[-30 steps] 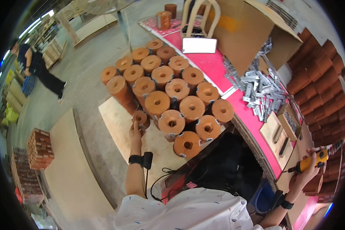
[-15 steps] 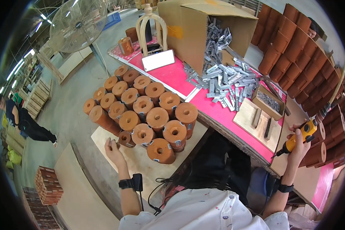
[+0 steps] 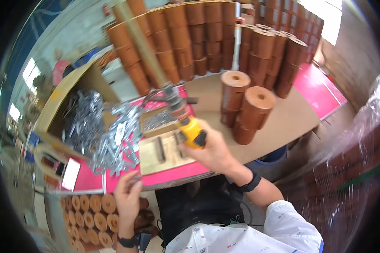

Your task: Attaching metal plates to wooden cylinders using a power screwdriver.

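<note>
My right hand [image 3: 213, 149] grips a yellow-handled power tool [image 3: 190, 126] held over the pink-topped table [image 3: 169, 179], its dark front end pointing up and away. My left hand [image 3: 128, 192] is open, fingers reaching toward the table's near edge beside a heap of shiny metal brackets [image 3: 109, 135]. A small wooden tray [image 3: 156, 154] with dark tools lies between the two hands. Two brown wooden cylinders [image 3: 249, 109] stand on a cardboard sheet just right of the tool.
Stacks of brown cylinders [image 3: 190, 38] rise behind the table and at the far right. More cylinders [image 3: 95, 211] stand on the floor at lower left. An open cardboard box [image 3: 67, 101] holds brackets. Plastic-wrapped goods [image 3: 346, 168] fill the right side.
The view has swung right, from the floor cylinders to the table. My right hand has brought the yellow tool in over the table. My left hand has left the floor cylinders and risen to the table edge.
</note>
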{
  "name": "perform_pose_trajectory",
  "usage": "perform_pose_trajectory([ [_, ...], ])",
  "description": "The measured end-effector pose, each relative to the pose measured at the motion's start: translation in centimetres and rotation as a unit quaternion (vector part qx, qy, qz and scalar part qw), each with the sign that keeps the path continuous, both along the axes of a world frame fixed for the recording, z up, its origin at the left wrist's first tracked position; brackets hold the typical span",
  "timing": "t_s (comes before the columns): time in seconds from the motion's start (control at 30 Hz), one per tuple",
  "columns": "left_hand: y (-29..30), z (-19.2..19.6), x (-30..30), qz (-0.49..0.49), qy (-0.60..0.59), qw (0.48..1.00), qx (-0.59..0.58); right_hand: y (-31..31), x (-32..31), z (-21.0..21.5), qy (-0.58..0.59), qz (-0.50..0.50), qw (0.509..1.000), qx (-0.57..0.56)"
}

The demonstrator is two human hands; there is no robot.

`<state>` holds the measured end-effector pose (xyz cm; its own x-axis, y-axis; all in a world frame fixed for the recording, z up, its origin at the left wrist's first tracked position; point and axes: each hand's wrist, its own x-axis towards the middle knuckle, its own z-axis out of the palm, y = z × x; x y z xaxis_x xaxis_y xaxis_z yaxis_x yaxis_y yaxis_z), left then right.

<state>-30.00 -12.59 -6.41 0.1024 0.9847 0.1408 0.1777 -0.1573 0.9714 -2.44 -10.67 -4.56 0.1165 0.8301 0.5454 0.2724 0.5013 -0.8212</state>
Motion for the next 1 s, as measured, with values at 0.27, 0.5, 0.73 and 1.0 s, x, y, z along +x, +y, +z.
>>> perform_pose_trajectory([
  [0.27,13.1,0.5,24.1,-0.283,-0.010,0.940,0.190,-4.4,4.3,3.9,-0.026,-0.035,0.999,-0.030],
  [0.5,14.8,0.1,30.8,-0.255,0.011,0.909,0.330,-4.6,5.5,3.4,-0.033,-0.061,0.998,-0.001],
  [0.73,14.8,1.8,27.3,-0.185,-0.059,0.907,0.373,-3.7,3.6,3.0,0.118,-0.021,0.991,-0.063],
  [1.0,15.4,0.8,8.8,-0.179,0.081,0.976,-0.091,0.3,1.8,3.1,0.120,-0.001,0.989,-0.083],
])
